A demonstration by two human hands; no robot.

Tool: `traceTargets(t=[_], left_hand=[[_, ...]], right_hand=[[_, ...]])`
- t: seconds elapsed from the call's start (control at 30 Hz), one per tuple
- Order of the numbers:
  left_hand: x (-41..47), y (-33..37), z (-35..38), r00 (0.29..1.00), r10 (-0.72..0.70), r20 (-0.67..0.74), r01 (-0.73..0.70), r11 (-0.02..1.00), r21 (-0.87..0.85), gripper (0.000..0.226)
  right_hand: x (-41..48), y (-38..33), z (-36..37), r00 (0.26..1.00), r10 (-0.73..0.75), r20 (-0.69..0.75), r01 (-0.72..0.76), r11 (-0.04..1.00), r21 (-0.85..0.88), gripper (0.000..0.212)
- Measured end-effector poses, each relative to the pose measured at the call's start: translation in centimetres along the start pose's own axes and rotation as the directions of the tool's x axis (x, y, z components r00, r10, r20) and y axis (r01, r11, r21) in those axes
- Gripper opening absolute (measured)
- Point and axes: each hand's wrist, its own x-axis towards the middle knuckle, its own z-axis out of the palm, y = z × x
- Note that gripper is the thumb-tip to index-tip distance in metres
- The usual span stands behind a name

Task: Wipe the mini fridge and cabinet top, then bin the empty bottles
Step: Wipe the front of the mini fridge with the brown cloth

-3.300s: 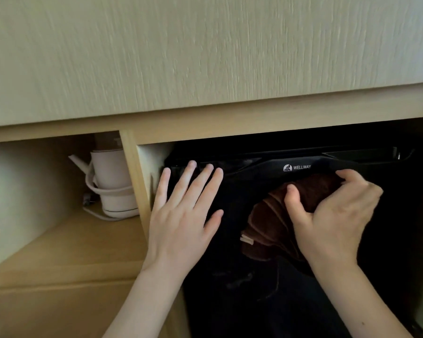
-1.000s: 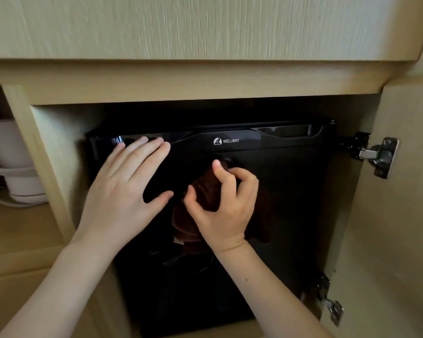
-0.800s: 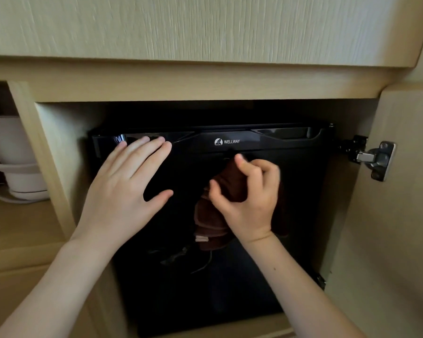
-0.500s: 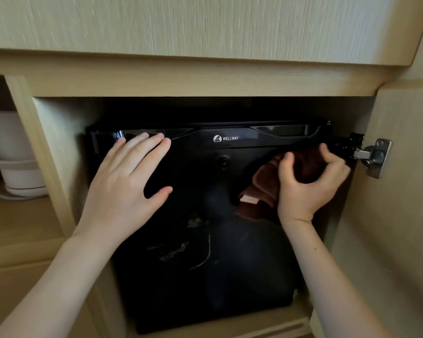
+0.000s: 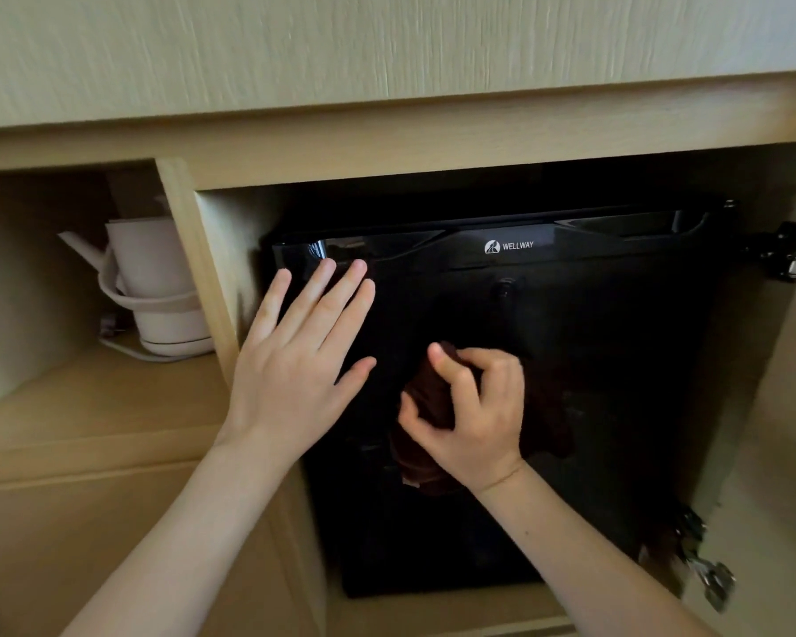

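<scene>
Both press the mini fridge [image 5: 616,360] door: my left grip [image 5: 295,370] flat, fingers straight, near its top-left corner, my right grip [image 5: 474,425] bunched round the brown cloth [image 5: 426,395] mid-door, which I'd sweep in overlapping rows.

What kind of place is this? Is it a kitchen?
Probably a hotel room's minibar nook, though it could be a small home kitchenette. A black mini fridge is built into a pale wooden cabinet, and a white electric kettle stands in the open shelf to its left.
</scene>
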Motion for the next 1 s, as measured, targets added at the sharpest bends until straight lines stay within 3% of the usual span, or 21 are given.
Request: traceTargets(t=[0.17,0.3,0.5,0.63,0.8,0.87,1.0], left_hand=[[-0.2,-1.1,-0.5,0.999,0.047,0.004,-0.048,0.995,0.085,0.068],[-1.1,-1.8,-0.4,0.998,0.066,-0.003,-0.065,0.988,0.14,0.061],[-1.9,-1.6,-0.2,0.999,0.018,-0.028,-0.013,0.987,0.16,0.059],[-1.9,-1.7,-0.1,0.999,0.031,-0.033,-0.026,0.987,0.158,0.059],[-1.8,-1.6,-0.1,0.999,0.019,-0.041,-0.013,0.988,0.152,0.058],[-1.8,-1.6,0.0,0.999,0.016,-0.044,-0.009,0.989,0.149,0.058],[-1.9,-1.7,0.1,0.999,0.015,-0.051,-0.007,0.989,0.149,0.058]], right_hand=[[0.9,1.7,-1.2,0.983,-0.15,0.104,0.144,0.988,0.063,0.052],[4.1,2.9,-2.0,0.999,0.023,-0.027,-0.023,1.0,0.021,0.051],[6.5,-0.4,0.5,0.954,0.243,-0.178,-0.242,0.97,0.028,0.049],[1.5,-3.6,2.7,1.0,-0.017,0.006,0.017,0.999,0.04,0.046],[-2.3,-2.5,2.0,0.936,-0.3,0.186,0.28,0.952,0.125,0.044],[-1.3,-1.6,1.4,0.939,-0.3,0.172,0.278,0.951,0.136,0.045],[3.0,0.2,0.1,0.993,-0.12,0.021,0.118,0.991,0.068,0.046]])
